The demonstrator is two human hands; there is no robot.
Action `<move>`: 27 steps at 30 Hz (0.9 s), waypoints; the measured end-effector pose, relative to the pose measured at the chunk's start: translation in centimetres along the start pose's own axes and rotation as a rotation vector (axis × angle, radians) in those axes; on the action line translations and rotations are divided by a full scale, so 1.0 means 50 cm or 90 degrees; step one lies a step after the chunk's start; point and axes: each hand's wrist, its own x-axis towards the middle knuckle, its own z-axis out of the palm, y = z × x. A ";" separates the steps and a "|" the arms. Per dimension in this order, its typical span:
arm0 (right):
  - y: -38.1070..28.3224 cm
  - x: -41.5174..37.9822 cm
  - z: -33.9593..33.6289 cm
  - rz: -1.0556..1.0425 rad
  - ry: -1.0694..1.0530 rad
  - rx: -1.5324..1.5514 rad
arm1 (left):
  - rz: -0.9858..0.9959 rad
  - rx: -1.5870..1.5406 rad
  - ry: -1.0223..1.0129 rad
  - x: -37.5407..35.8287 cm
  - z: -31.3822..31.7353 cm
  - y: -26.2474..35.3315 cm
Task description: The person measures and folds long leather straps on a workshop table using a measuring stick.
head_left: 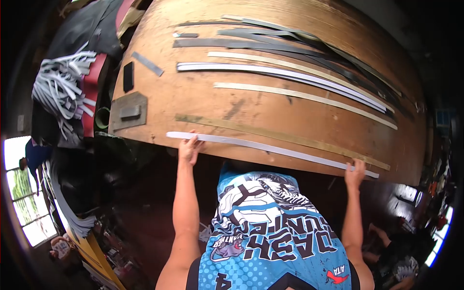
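Note:
A long, thin white strip (270, 147) lies along the near edge of the wooden table. My left hand (189, 149) grips it near its left end, with the fingertips over the strip and the rest of the hand off the table edge. Close to the right end, my right hand (356, 172) has its fingers closed on the same strip. Just beyond it, roughly parallel, rests a tan wooden strip (280, 137). Farther up the table is a cream strip (304, 102), then a white strip with dark edges (280, 75).
Several dark strips (232, 43) lie crossed at the far side of the table (164, 104). On the left are a black block (128, 76), a grey strip (148, 64) and a small block on a board (129, 112). A bundle of pale strips (63, 87) hangs beyond the left edge.

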 end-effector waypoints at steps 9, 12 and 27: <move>-0.988 -0.066 0.100 -0.416 -0.290 0.598 | -0.112 0.003 -0.145 -0.036 0.010 0.069; -1.095 -0.041 0.085 -0.415 -0.438 0.546 | -0.090 0.073 -0.157 -0.031 -0.006 0.099; -1.189 -0.030 0.135 -0.466 -0.332 0.482 | -0.053 0.195 -0.112 0.133 -0.104 0.181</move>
